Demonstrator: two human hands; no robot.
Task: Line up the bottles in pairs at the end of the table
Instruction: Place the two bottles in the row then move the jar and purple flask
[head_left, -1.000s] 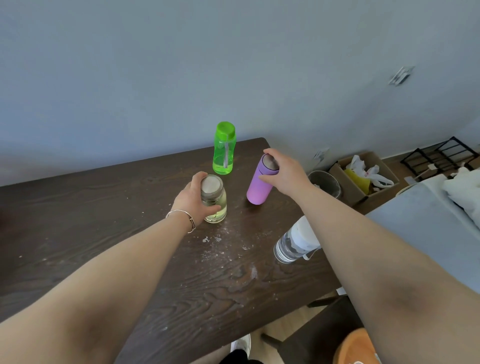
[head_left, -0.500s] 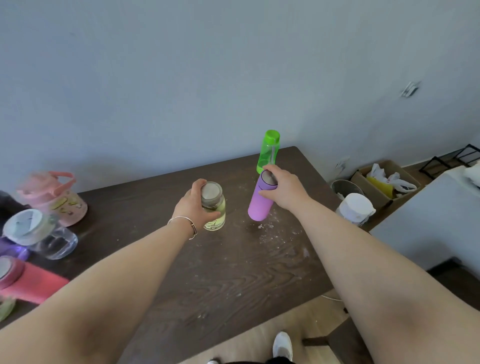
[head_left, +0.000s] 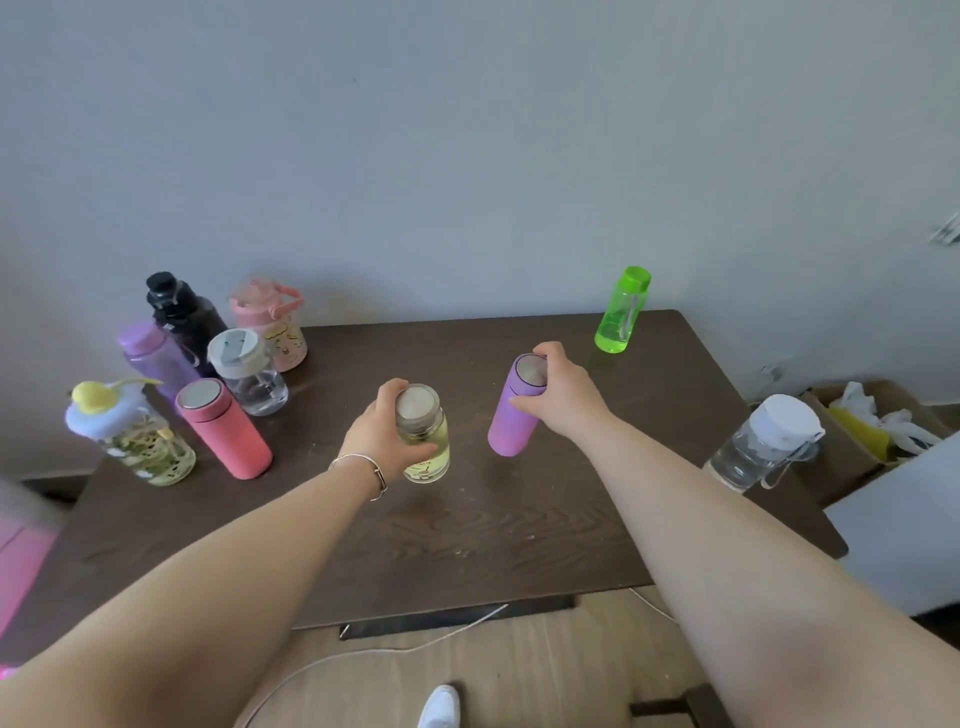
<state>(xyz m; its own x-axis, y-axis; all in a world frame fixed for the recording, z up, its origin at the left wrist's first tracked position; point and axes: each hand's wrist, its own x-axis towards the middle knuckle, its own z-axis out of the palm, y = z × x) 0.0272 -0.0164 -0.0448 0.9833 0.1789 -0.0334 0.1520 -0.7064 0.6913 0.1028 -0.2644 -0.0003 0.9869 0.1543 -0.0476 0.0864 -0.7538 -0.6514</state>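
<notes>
Left hand (head_left: 382, 434) grips the yellowish clear glass jar (head_left: 423, 436); right hand (head_left: 558, 397) grips the lilac cylindrical flask (head_left: 511, 415); both now left of the green plastic bottle (head_left: 621, 312), previously near it.

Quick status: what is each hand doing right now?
Left hand: closed on the clear yellowish glass bottle.
Right hand: closed on the matte purple cylindrical flask.

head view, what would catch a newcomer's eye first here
Two bare arms reach to mid-table: the left hand wraps a yellowish clear bottle, and the right hand holds a purple bottle by its top. Next, the bright green bottle standing alone at the far right corner, and a crowd of colourful bottles at the left, with a coral pink one in front.
</notes>
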